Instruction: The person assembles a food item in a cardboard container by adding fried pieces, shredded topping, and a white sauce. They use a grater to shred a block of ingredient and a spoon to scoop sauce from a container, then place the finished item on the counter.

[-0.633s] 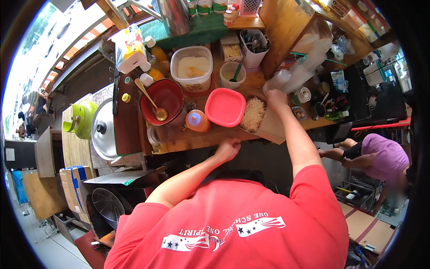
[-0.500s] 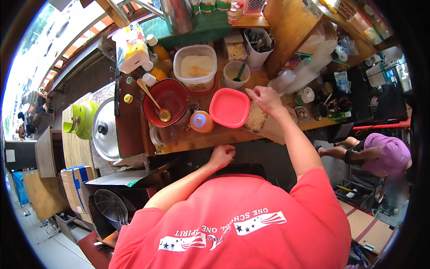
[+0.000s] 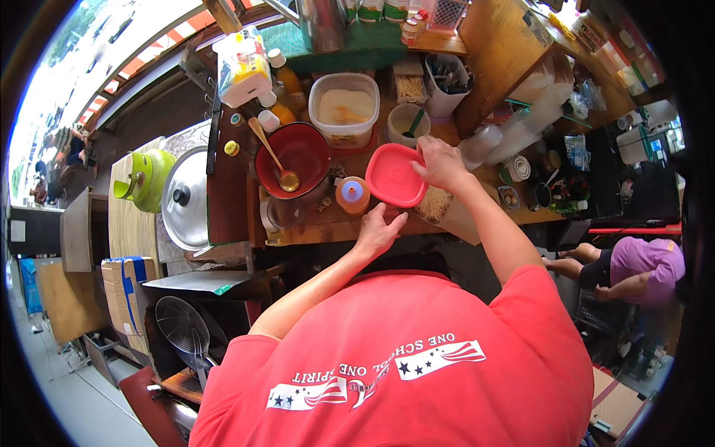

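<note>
A square pinkish-red plastic lid (image 3: 395, 176) lies at the front of the wooden counter. My right hand (image 3: 442, 162) has its fingers closed on the lid's right edge. At the lid's near edge is my left hand (image 3: 378, 229), thumb and fingers apart; whether its fingertips touch the rim I cannot tell. Just left of the lid stands a squeeze bottle (image 3: 352, 195) with orange contents and a pale purple top. Thin tan shreds (image 3: 433, 204) sit to the lid's right, partly under my right wrist. Behind the lid is a white tub (image 3: 406, 121) with a green-handled utensil.
A red bowl (image 3: 311, 159) holding a golden ladle (image 3: 288, 180) stands left of the bottle. Behind are a clear tub of pale powder (image 3: 344, 100) and a utensil holder (image 3: 447, 83). Stacked plastic cups (image 3: 514, 138) lean at the right. Another person (image 3: 639, 272) bends over at far right.
My left hand has risen from the counter's edge to the lid and opened out. My right hand has come down onto the lid's right side and gripped it. The view has shifted slightly.
</note>
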Tool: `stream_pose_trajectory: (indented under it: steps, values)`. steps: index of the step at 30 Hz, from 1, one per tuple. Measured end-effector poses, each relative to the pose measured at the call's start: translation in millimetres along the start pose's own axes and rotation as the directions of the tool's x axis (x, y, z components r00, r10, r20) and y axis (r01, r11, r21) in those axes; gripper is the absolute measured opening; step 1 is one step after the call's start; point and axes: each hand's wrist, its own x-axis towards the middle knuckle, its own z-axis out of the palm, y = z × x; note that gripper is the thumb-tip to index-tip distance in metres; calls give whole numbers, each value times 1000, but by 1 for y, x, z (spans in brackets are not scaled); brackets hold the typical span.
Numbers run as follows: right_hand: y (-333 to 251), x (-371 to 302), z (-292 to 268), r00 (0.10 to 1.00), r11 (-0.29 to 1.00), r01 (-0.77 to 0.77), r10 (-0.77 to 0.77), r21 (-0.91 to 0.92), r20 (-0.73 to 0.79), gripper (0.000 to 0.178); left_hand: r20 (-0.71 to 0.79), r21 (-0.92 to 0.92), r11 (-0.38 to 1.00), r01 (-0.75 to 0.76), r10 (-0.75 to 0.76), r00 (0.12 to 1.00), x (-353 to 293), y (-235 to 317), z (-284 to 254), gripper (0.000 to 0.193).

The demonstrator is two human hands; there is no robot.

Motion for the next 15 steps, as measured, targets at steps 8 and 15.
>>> stream_pose_trajectory:
  steps: [8,15]
  values:
    - [-35,-14,33,959,956,283,-284,-83,-6,144,-250,552,830,79,74,965,-46,26,-15,30]
    - [-18,1,16,833,833,549,-538,-67,130,134,-688,473,880,-46,402,605,-34,31,-17,84]
